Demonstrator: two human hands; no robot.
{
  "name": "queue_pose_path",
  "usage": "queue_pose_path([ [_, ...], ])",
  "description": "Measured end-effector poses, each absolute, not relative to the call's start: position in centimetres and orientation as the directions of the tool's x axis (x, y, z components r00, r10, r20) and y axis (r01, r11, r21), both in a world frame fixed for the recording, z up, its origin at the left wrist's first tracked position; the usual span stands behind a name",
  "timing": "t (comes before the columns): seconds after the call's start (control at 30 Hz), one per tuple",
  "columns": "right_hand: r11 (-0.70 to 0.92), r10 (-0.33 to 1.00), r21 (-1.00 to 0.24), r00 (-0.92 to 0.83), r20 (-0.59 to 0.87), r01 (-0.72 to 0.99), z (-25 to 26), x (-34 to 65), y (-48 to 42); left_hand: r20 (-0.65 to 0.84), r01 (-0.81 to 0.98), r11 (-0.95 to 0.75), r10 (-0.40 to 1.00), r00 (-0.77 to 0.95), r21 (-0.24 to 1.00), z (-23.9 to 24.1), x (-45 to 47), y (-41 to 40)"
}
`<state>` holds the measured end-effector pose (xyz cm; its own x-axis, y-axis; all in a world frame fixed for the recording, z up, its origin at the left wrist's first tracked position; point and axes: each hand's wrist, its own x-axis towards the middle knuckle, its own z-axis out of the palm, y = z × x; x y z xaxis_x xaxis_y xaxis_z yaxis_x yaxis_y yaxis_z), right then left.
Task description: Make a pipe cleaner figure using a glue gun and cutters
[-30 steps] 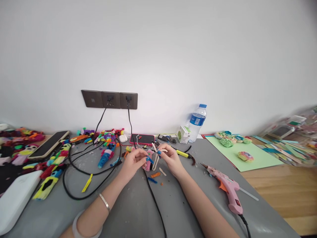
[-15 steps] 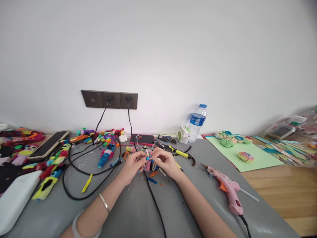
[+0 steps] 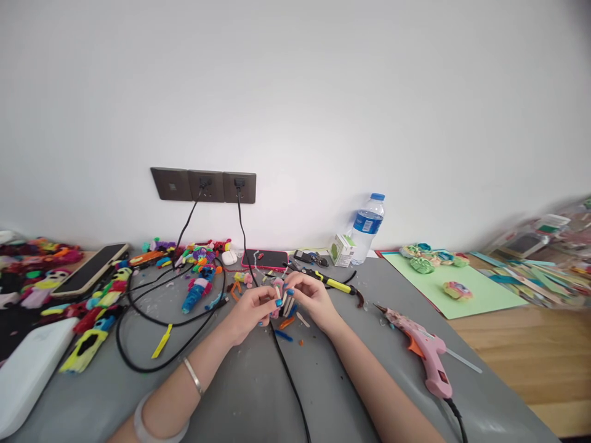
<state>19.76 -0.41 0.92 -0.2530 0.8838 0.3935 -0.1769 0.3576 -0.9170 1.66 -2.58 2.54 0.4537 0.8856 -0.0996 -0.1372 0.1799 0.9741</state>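
Note:
My left hand [image 3: 252,311] and my right hand [image 3: 310,296] meet over the middle of the grey table [image 3: 240,394]. Both pinch a small pink craft figure [image 3: 279,294] with pale wooden sticks between the fingertips. The fingernails are painted blue. A black cable [image 3: 289,375] runs under the hands toward me. Loose orange, blue and pale scraps [image 3: 289,324] lie on the table just below the hands.
A pink glue gun [image 3: 422,349] lies to the right. A yellow-handled tool [image 3: 333,283], a water bottle [image 3: 368,227], a small carton [image 3: 342,249] and a phone [image 3: 265,259] sit behind. Colourful figures [image 3: 96,307] and cables [image 3: 152,307] crowd the left; green paper [image 3: 450,289] lies right.
The hands have drawn closer together and turned the pink piece; the sticks held out by the right hand a second ago are now gathered against it.

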Motion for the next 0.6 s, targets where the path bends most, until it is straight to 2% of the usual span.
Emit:
queue_pose_path([
  [0.4,0.182,0.868,-0.951,-0.413,0.275,-0.250,1.00,19.78,-0.76,-0.166,-0.055,0.245,0.789,0.592,0.968,2.84,1.31,-2.75],
  [0.5,0.164,0.885,-0.951,-0.388,0.259,-0.263,0.86,19.85,-0.59,-0.185,-0.053,0.261,0.800,0.571,0.964,2.87,1.26,-2.74],
  [0.6,0.151,0.911,-0.952,-0.337,0.239,-0.267,0.76,19.91,-0.37,-0.152,-0.046,0.199,0.860,0.488,0.979,2.52,1.29,-2.58],
])
